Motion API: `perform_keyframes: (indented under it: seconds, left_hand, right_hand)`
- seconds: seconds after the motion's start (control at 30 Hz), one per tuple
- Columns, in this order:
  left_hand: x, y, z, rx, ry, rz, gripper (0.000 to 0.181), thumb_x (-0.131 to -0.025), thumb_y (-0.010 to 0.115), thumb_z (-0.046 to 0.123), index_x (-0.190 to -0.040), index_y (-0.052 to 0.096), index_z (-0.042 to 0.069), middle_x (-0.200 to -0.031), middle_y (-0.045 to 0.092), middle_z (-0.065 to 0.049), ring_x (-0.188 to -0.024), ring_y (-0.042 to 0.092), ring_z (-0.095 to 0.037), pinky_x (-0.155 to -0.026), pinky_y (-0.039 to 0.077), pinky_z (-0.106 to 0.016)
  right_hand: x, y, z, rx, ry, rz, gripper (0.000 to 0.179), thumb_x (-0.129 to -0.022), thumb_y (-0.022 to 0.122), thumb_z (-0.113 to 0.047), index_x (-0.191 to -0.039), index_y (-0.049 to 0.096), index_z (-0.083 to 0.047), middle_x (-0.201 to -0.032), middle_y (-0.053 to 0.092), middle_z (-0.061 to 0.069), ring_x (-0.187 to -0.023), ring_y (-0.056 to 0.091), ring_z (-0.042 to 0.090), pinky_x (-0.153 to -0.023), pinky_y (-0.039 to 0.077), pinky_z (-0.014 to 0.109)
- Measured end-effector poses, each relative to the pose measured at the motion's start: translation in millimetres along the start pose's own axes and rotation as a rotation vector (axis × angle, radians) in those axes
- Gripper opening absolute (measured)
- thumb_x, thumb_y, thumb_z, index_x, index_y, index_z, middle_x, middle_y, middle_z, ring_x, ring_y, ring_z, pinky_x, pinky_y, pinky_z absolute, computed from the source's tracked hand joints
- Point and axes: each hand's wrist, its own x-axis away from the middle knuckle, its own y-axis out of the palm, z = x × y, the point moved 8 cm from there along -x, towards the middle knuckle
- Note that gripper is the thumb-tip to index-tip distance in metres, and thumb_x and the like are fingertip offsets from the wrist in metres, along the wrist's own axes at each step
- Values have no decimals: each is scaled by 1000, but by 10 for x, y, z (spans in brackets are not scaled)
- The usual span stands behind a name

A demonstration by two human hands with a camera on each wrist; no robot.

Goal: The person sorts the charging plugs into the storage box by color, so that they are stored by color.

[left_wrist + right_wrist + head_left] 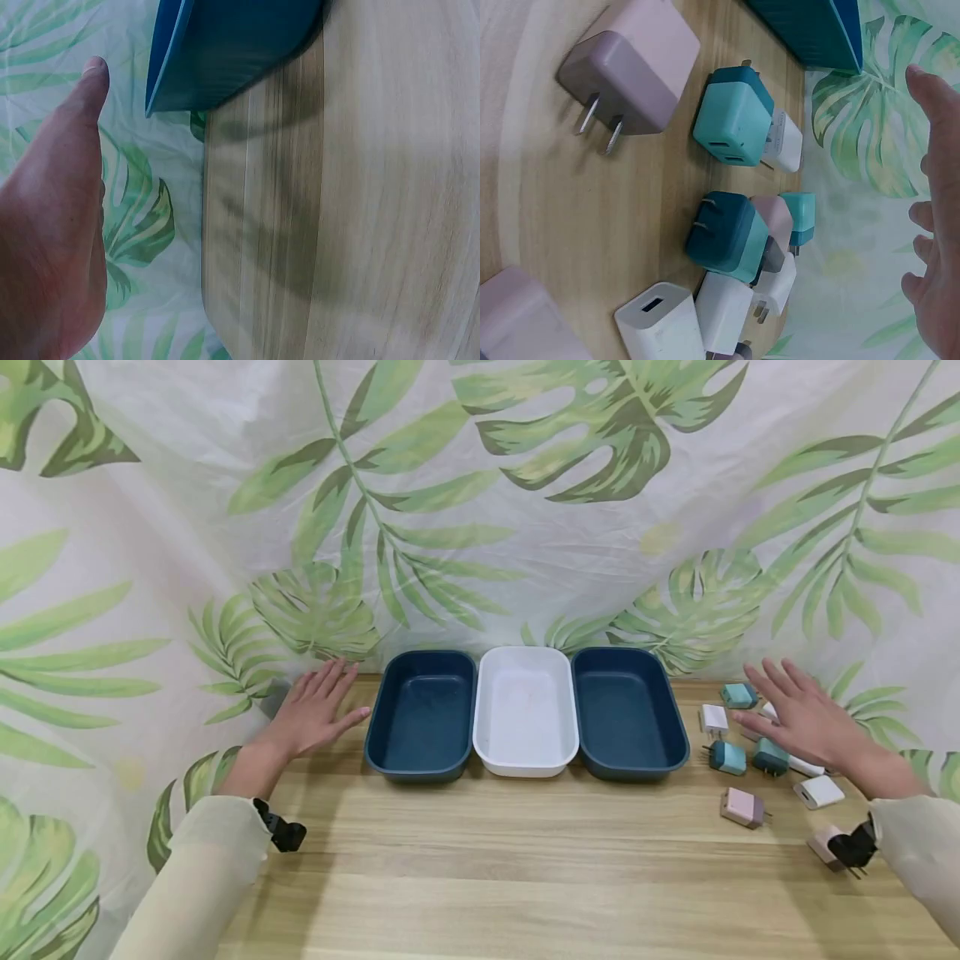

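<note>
My left hand (318,710) hovers with fingers spread, left of the left dark blue tray (427,714), holding nothing. In the left wrist view its thumb (86,90) sticks out beside that tray's wall. Over a group of plug chargers at the right, my right hand (806,714) is stretched out flat with nothing in it. Beneath and around it lie a teal charger (727,757), a white charger (714,720), a pink charger (742,807) and several more. The right wrist view shows the pink charger (630,67) with two metal prongs, and another teal charger (727,232) among white ones.
A white tray (527,760) stands between the left tray and a second dark blue tray (633,764), side by side along the back of the wooden table (525,877). A leaf-print cloth (570,560) hangs behind them. Another pink charger (825,845) lies near the right sleeve.
</note>
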Motion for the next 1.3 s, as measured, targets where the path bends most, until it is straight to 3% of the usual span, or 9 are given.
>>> perform_keyframes:
  seconds: [0.17,0.37,0.47,0.57,0.73,0.93,1.13,1.3]
  left_hand:
    - [-5,38,63,29,23,-14,89,-109,40,65,-171,10,9,-176,5,-24,-162,4,-45,-128,5,-65]
    - [-13,103,137,37,19,-73,88,-109,42,61,-172,6,11,-177,2,-21,-163,1,-42,-130,1,-61]
    - [-29,130,172,51,33,-79,87,-110,43,60,-172,5,11,-177,2,-22,-164,-1,-41,-130,0,-61]
    - [-49,141,224,61,49,-70,88,-109,43,61,-172,7,11,-177,4,-22,-164,0,-40,-130,0,-61]
    - [-94,157,283,77,63,-74,89,-109,42,63,-171,9,9,-176,5,-24,-163,2,-43,-130,1,-62]
    - [-116,189,297,64,52,-87,87,-110,44,59,-171,9,9,-177,5,-22,-163,4,-42,-130,4,-62]
    - [-127,234,290,52,46,-96,86,-111,45,56,-172,6,11,-178,2,-20,-164,1,-40,-130,2,-61]
    - [-153,243,308,41,55,-93,86,-110,46,56,-172,6,11,-177,4,-20,-164,4,-40,-130,4,-62]
  right_hand:
    - [72,39,-1,-51,-35,-21,87,-106,60,-45,-171,13,-10,-172,12,33,-159,2,54,-120,10,78]
    - [133,50,-52,-32,-181,64,86,-100,72,-36,-166,29,-1,-164,30,38,-155,20,56,-129,6,64]
    - [153,63,-70,-14,-215,97,85,-97,76,-35,-162,38,3,-160,36,38,-152,27,56,-130,9,60]
    - [175,90,-84,-6,-208,99,83,-94,79,-36,-159,44,2,-158,41,37,-148,35,57,-124,23,66]
    - [208,154,-105,-19,-164,62,81,-91,83,-38,-154,50,2,-154,46,36,-137,45,60,-102,42,73]
    - [249,241,-125,-63,-189,48,77,-91,84,-34,-151,54,3,-152,49,35,-136,46,60,-99,43,74]
    - [292,270,-148,-48,-242,80,73,-88,87,-32,-145,59,5,-147,55,32,-130,53,56,-94,47,68]
    - [314,271,-164,-35,-241,96,73,-84,90,-32,-140,63,4,-142,58,32,-126,56,58,-91,50,69]
